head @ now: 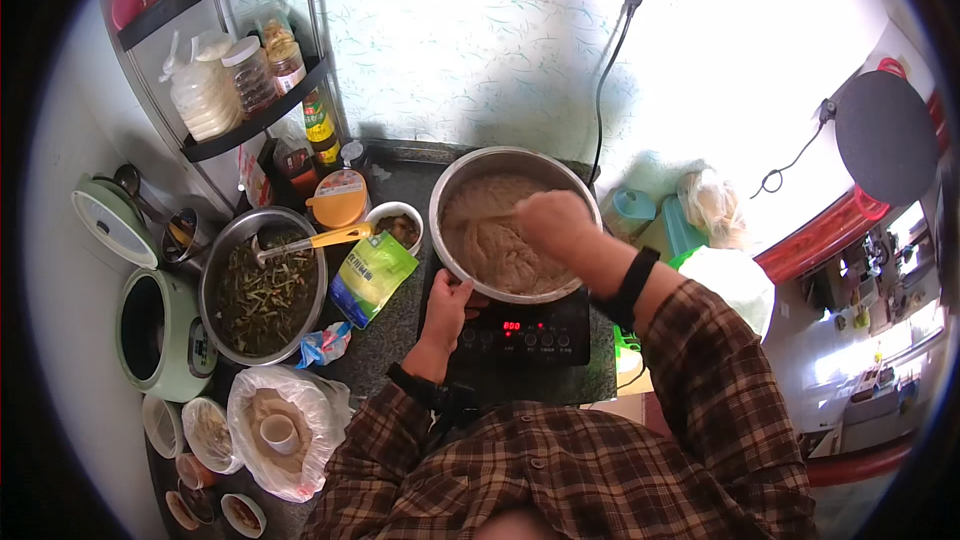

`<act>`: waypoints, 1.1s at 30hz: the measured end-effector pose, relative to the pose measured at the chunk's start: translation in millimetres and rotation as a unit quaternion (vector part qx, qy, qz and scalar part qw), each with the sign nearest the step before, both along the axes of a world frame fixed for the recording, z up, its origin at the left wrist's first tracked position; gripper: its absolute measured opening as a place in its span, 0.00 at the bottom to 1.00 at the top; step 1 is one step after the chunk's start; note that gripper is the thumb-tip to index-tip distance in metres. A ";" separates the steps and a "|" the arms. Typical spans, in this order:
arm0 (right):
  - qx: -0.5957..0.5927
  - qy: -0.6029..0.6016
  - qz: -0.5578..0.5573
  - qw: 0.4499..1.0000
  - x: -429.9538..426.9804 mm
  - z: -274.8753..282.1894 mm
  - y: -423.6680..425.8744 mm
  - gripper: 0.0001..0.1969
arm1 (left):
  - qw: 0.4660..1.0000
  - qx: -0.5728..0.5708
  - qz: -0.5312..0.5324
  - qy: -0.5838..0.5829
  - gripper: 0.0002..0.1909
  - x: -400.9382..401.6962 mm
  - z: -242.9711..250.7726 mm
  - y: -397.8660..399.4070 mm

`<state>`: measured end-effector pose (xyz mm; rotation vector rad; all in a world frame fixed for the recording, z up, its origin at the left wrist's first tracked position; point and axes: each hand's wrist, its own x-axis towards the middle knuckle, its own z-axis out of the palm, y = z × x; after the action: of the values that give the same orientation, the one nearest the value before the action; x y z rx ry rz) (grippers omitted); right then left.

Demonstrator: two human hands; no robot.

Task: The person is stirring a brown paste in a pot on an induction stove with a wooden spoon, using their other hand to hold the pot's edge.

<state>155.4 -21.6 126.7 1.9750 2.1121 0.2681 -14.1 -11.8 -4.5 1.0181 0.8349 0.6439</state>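
Note:
A wide stainless steel pot (442,255) stands on a black induction cooktop (555,356) with a lit red display. Thick brown-grey paste (499,259) fills its lower part, pulled into folds and ridges. My left hand (448,307) grips the pot's front-left rim, the thumb on the edge. Above the paste, my right hand (555,221) is closed in a fist around a pale stirring stick (480,217). The stick points left into the pot; its far end blends with the paste, and my fingers hide the rest.
Left of the pot are a green-yellow packet (373,277), a white bowl (414,214) and a steel basin (319,292) of chopped greens with a yellow-handled ladle (330,238). Further left sits an open rice cooker (180,371). A power cord (609,75) hangs behind the pot.

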 end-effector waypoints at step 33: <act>-0.046 -0.054 -0.117 0.991 79.2 0.1 -30.7 0.05 | 0.999 -0.011 0.030 -0.037 0.10 -6.7 -5.7 2.1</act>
<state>234.6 -52.3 126.8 2.0794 1.7739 0.2256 -20.7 -9.7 -10.2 0.9471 0.8074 0.7181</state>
